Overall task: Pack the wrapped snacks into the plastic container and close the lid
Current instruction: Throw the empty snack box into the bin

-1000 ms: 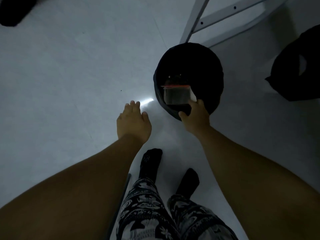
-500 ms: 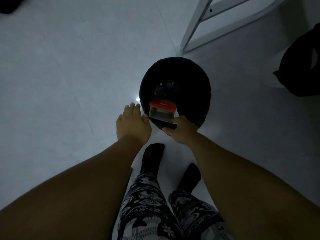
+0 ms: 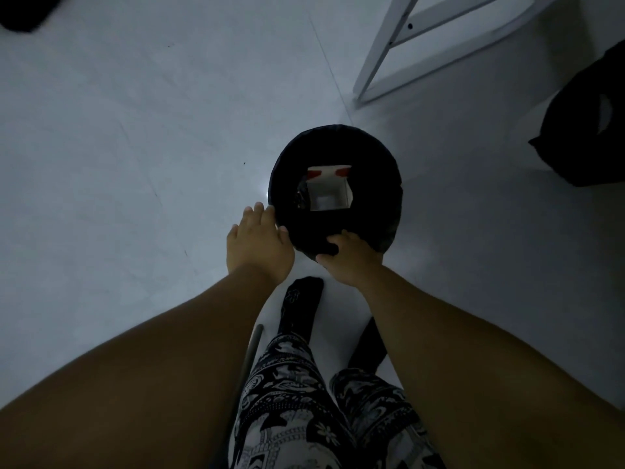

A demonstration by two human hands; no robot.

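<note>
head view looks down at a pale floor (image 3: 142, 170), where a round black bin (image 3: 378, 184) lined with a dark bag stands just ahead of the person's socked feet. the left hand (image 3: 258, 243) rests with straight, relaxed fingers against the bin's near left rim and holds nothing. the right hand (image 3: 351, 260) curls over the near rim, thumb and fingers pinching the dark liner there. inside the bin, toward its far side, lies an open white box (image 3: 329, 192) with a red-marked flap (image 3: 328, 171); it looks empty. whether this is the plastic container i cannot tell, and no wrapped snacks or lid show anywhere in view. my judgement: packing is not in hand here; this looks like clearing away packaging, either a side step or the tail of the job. the next move likely calls for letting go of the rim and turning back to wherever the container and snacks sit. a white chair frame (image 3: 416, 38) stands beyond the bin.
</note>
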